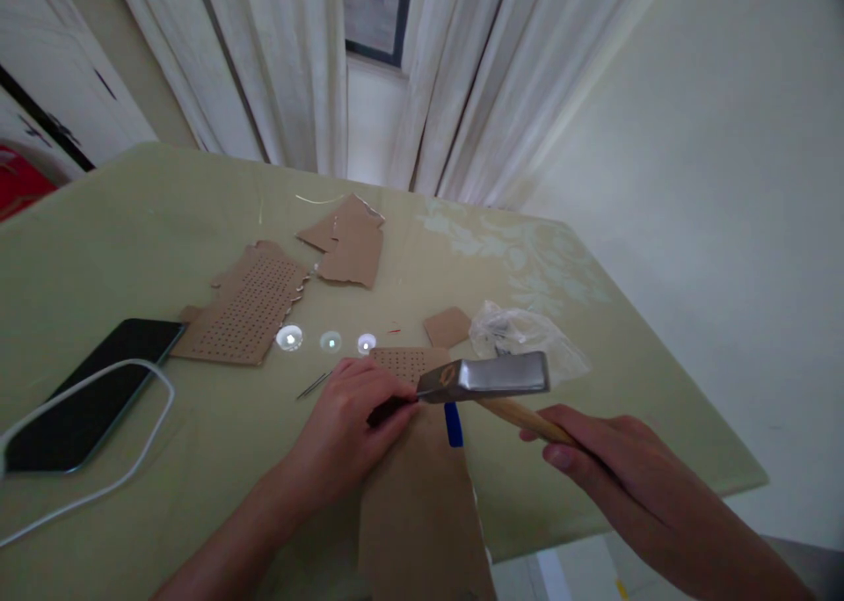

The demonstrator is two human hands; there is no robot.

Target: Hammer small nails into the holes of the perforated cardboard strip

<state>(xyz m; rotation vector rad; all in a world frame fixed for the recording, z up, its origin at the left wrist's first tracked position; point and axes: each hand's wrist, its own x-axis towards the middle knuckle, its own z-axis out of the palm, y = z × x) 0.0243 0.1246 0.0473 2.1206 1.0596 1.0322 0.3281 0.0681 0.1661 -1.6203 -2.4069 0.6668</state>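
My right hand (pixel 613 465) is wrapped round the wooden handle of a hammer (pixel 505 375). The steel head hangs level above a long brown cardboard strip (pixel 422 513), close to the fingers of my left hand (pixel 360 408). Those fingers are closed in a pinch over the strip; what they hold is hidden behind them and the hammer head. Rows of small holes show at the strip's far end. A blue piece (pixel 454 425) lies at its right edge, partly covered by the hammer.
Left of my hands lie a perforated cardboard piece (pixel 247 307), a dark phone (pixel 92 399) and a white cable (pixel 132 474). Torn cardboard (pixel 356 245), small round clear discs (pixel 331 342), thin metal pins (pixel 313 385), a cardboard square (pixel 447 326) and a plastic bag (pixel 527 333) lie beyond.
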